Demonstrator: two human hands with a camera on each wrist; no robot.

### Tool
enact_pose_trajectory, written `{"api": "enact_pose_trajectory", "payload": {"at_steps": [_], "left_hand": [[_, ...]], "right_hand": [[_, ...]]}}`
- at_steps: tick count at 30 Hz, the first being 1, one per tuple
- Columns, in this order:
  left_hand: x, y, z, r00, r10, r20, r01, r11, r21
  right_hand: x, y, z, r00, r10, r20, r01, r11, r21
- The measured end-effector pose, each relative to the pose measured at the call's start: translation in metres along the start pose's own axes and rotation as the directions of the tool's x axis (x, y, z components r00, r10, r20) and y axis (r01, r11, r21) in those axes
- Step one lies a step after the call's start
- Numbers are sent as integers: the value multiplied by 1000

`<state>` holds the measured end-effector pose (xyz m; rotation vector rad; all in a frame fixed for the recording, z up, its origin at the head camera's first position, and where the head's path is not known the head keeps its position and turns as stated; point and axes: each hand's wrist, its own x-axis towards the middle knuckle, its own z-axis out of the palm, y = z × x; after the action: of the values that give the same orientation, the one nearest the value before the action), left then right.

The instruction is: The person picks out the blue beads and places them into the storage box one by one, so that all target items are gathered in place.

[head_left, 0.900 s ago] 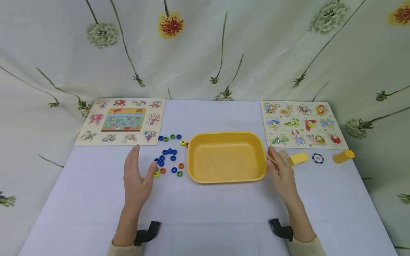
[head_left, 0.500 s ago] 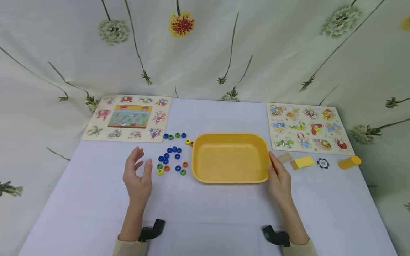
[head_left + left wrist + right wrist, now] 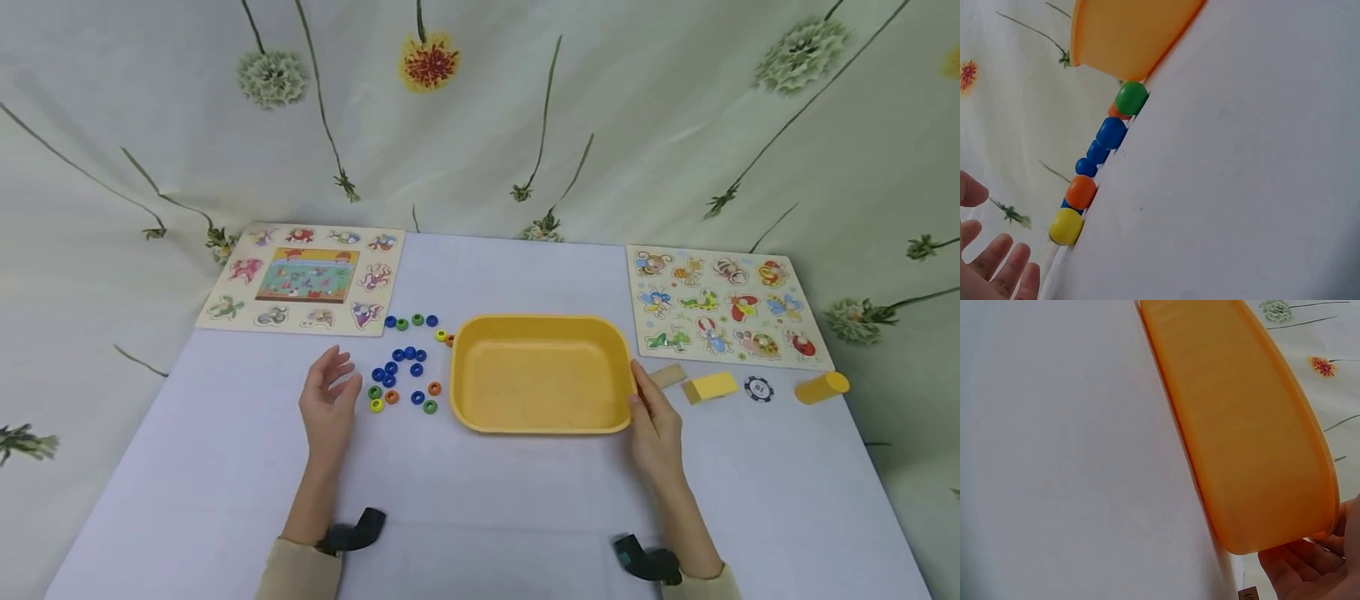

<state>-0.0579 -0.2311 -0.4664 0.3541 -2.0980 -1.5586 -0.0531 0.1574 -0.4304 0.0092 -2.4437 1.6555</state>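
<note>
A shallow yellow plastic tray (image 3: 540, 375) stands on the white table. At its right end my right hand (image 3: 658, 425) grips the rim, the thumb by the edge and the fingers against the outer wall. The right wrist view shows the same fingers (image 3: 1304, 565) under the tray's rim (image 3: 1329, 469). My left hand (image 3: 327, 404) hovers left of the loose beads, fingers loosely bent, holding nothing. Those beads include blue beads (image 3: 410, 353), an orange bead (image 3: 392, 397), a yellow bead (image 3: 1066, 227) and a green bead (image 3: 1131, 98), scattered between that hand and the tray.
Behind the beads lies a sea-animal puzzle board (image 3: 303, 279); an insect puzzle board (image 3: 731, 307) lies at the back right. Along its front edge are a thin wooden block (image 3: 667, 375), a yellow block (image 3: 710, 387), a black-and-white chip (image 3: 759, 388) and a yellow cylinder (image 3: 822, 387).
My right hand has closed onto the tray's right end from beside it. The left hand's fingers have relaxed from straight to loosely bent. The head view has shifted slightly; the beads stay put.
</note>
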Motion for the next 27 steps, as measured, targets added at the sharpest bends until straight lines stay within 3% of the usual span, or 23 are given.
{"api": "enact_pose_trajectory", "payload": {"at_steps": [5,9,19,27], "left_hand": [[4,-9,5,988,-147,41,141,983,117],[7,-14,10,978,-196,67,173,951,257],[9,-11,17,982,-160,97,101,891,444],[9,-9,17,986,-138,94,82,891,447]], "right_hand": [[-2,-9,1,1000,9,-8,-10,999,-32],[-2,-8,0,1000,-2,-16,1,999,-34],[-3,-3,0,999,-45,-13,44,999,-20],[-3,-3,1,998,-55,-13,54,998,-10]]}}
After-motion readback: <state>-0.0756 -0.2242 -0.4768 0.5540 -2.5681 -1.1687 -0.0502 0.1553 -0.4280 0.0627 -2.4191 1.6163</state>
